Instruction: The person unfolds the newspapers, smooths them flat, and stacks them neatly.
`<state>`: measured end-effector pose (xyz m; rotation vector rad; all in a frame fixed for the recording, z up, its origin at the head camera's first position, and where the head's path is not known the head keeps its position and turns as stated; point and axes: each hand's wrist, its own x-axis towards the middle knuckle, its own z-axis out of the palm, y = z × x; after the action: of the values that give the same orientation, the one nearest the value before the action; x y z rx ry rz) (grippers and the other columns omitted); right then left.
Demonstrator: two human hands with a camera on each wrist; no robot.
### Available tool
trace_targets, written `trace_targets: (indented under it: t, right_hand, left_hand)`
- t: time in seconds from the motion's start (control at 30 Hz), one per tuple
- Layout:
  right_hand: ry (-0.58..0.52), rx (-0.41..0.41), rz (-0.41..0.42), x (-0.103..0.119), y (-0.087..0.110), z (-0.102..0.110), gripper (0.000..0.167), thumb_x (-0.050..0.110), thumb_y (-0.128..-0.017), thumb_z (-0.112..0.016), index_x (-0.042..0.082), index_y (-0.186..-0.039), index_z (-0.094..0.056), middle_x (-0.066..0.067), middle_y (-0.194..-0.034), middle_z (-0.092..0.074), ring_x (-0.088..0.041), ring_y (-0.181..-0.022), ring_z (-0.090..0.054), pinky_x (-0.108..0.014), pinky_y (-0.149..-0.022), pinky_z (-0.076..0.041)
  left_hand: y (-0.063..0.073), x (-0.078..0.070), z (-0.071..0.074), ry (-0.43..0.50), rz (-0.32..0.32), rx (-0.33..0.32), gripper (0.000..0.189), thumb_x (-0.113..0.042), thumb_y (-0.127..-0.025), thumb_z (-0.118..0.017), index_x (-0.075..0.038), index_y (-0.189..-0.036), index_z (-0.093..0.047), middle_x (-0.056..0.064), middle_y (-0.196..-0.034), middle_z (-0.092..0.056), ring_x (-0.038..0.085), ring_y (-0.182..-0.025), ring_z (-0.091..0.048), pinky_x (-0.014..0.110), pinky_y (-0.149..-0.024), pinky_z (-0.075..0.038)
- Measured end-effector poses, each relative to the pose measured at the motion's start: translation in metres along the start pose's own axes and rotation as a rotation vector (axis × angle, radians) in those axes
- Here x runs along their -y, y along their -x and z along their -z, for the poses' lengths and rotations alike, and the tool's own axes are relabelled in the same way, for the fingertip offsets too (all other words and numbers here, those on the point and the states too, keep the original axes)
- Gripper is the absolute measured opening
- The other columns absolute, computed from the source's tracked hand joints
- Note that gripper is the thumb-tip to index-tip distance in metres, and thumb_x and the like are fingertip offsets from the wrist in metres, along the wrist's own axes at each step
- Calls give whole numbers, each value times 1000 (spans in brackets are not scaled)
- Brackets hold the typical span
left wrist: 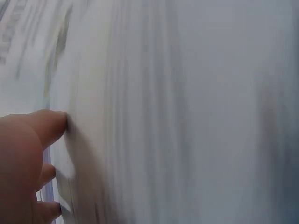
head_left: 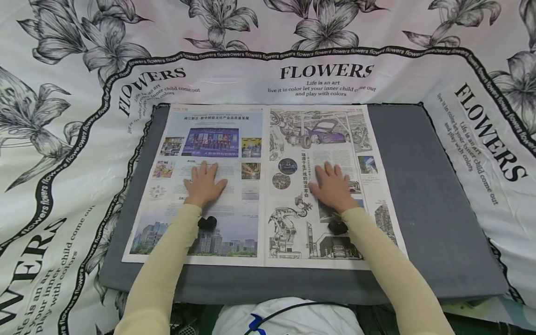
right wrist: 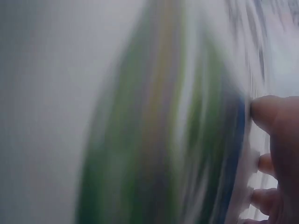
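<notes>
An unfolded newspaper (head_left: 264, 186) lies flat, its centre crease running between two pages of text and pictures. On the left page rests my left hand (head_left: 204, 185), fingers spread and straight. My right hand (head_left: 334, 187) lies likewise on the right page, over text and small photos. In the left wrist view, the thumb and fingertips of the left hand (left wrist: 28, 149) touch the paper, which is blurred up close. The right wrist view shows the right hand (right wrist: 280, 140) against the page, with a blurred green and yellow picture. Neither hand grips anything.
Under the newspaper is a dark grey padded board (head_left: 423, 195), showing widest on the right. A white floral cloth (head_left: 234, 83) with black lettering surrounds it. At the front edge, a black cable (head_left: 301, 305) with a blue tie (head_left: 256, 323) crosses white fabric.
</notes>
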<state>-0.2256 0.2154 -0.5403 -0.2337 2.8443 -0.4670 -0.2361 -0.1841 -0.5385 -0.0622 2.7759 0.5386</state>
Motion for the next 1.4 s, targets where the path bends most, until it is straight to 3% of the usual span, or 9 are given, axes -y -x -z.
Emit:
trace_targets:
  t: [0.27,0.47,0.87,1.07,1.23,1.4]
  right_hand:
    - [-8,-91,-162,-81,28,29,73,46,-105,-48,2,-159,-29,-33,-164,-17,-58,-150,-12,-84,-109,-14]
    - [-18,-122,-197,-104,36,33,77,49,-103,-51,-1,-157,-30,-35,-160,-21,-60,-146,-17,-84,-107,-16]
    - [-9,-135,-184,-108,36,37,77,50,-102,-52,-3,-155,-33,-36,-155,-27,-61,-141,-23,-84,-102,-22]
    - [-39,-114,-192,-116,41,43,79,49,-102,-51,-6,-156,-31,-40,-156,-25,-62,-142,-22,-81,-107,-23]
    - [-78,-128,-207,-140,63,50,80,47,-103,-48,-12,-154,-28,-45,-154,-25,-64,-141,-24,-75,-111,-25]
    - [-85,-183,-276,-169,94,55,79,47,-105,-44,-15,-152,-27,-45,-151,-30,-63,-137,-29,-74,-109,-29]
  left_hand:
    - [1,67,34,79,127,-45,77,-48,-104,-47,-10,-164,-17,29,-169,4,58,-153,9,87,-109,-3]
    - [0,95,45,118,185,-105,79,-46,-101,-50,-4,-162,-21,38,-164,-3,65,-149,3,89,-106,-6]
    - [-2,99,45,142,209,-137,79,-45,-99,-52,-4,-160,-25,38,-164,-3,65,-150,4,87,-108,-6]
    - [-3,96,44,174,212,-175,80,-41,-98,-54,-2,-161,-24,39,-162,-9,62,-151,-2,85,-110,-7]
    - [4,102,44,216,192,-240,73,-32,-98,-52,2,-159,-28,40,-159,-20,59,-150,-15,78,-116,-15]
    - [21,118,49,239,182,-302,68,-31,-102,-49,7,-156,-30,42,-157,-22,61,-147,-21,71,-118,-21]
